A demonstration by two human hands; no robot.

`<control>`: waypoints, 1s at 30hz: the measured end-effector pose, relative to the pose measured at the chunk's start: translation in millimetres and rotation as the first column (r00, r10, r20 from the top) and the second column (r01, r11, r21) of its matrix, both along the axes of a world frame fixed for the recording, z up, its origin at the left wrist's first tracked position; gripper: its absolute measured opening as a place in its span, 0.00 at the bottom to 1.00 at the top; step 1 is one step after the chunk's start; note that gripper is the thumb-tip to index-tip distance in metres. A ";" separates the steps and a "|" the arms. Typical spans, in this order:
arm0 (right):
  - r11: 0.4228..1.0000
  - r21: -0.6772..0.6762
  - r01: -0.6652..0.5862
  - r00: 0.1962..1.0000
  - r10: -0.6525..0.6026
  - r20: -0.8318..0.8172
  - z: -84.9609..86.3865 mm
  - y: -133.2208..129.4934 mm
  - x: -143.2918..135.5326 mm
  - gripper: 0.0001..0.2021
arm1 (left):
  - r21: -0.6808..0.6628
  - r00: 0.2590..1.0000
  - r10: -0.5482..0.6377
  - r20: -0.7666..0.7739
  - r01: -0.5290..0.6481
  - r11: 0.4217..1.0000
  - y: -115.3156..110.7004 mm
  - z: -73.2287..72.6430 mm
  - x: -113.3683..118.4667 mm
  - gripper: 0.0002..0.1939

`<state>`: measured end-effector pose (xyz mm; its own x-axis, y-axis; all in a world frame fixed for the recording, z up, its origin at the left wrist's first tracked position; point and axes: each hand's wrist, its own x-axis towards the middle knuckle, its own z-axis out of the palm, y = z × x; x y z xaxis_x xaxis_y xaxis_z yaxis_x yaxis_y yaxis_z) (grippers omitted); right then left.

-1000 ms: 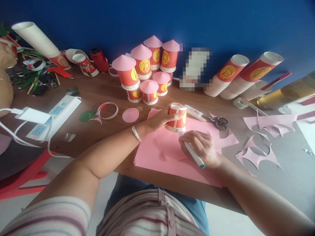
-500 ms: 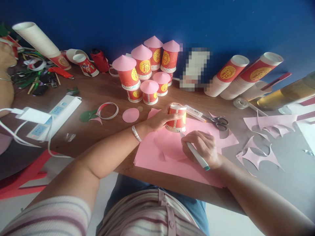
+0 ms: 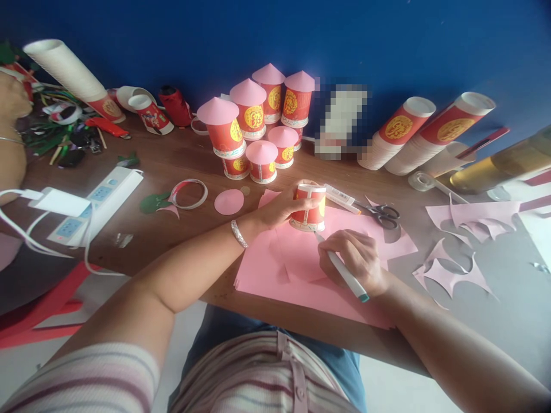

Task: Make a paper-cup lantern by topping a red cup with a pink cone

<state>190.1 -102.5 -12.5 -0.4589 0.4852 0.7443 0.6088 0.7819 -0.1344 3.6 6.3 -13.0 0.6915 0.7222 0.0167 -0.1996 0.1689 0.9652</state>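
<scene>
My left hand (image 3: 286, 207) is wrapped round a red paper cup (image 3: 316, 213) with a yellow print, holding it over a stack of pink paper (image 3: 275, 269). A white band with small marks runs round the cup's lower edge. In my right hand (image 3: 355, 255) I grip a white marker (image 3: 346, 276) with a green end. Its tip is at the cup's lower band; whether it touches, I cannot tell. Just beyond the cup lie a white glue pen or second marker (image 3: 340, 197) and dark-handled scissors (image 3: 385, 215).
Behind stand several red cups with pink cone tops (image 3: 262, 155). Stacks of paper cups (image 3: 404, 126) lean against the wall at right. Pink paper scraps (image 3: 460, 275) lie right; a pink disc (image 3: 229, 202), paper ring (image 3: 189, 194) and power strip (image 3: 97, 203) left. Another person's arm (image 3: 12, 132) shows far left.
The marker's tip has shifted very slightly to the right along the cup's lower band. My left hand and the cup stay in place.
</scene>
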 end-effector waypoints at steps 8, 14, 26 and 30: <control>0.997 0.012 -0.072 0.995 0.071 0.070 1.6 -1.7 -2.4 0.12 | 0.011 1.000 0.011 -0.019 -0.011 1.000 -0.9 1.6 0.7 0.26; 0.999 -0.002 -0.054 0.994 0.054 0.097 1.6 -1.2 -2.1 0.09 | -0.003 0.998 0.058 -0.011 -0.058 0.998 -0.7 -4.5 3.2 0.28; 0.999 -0.035 -0.032 0.995 0.035 0.094 -2.9 -1.1 -1.1 0.10 | 0.075 0.998 0.033 -0.056 -0.029 0.997 0.0 -2.1 1.8 0.28; 0.999 -0.027 -0.020 0.998 0.022 0.063 -2.4 -1.9 -1.1 0.11 | 0.076 0.998 0.044 -0.055 -0.040 0.996 -0.4 -1.0 1.6 0.28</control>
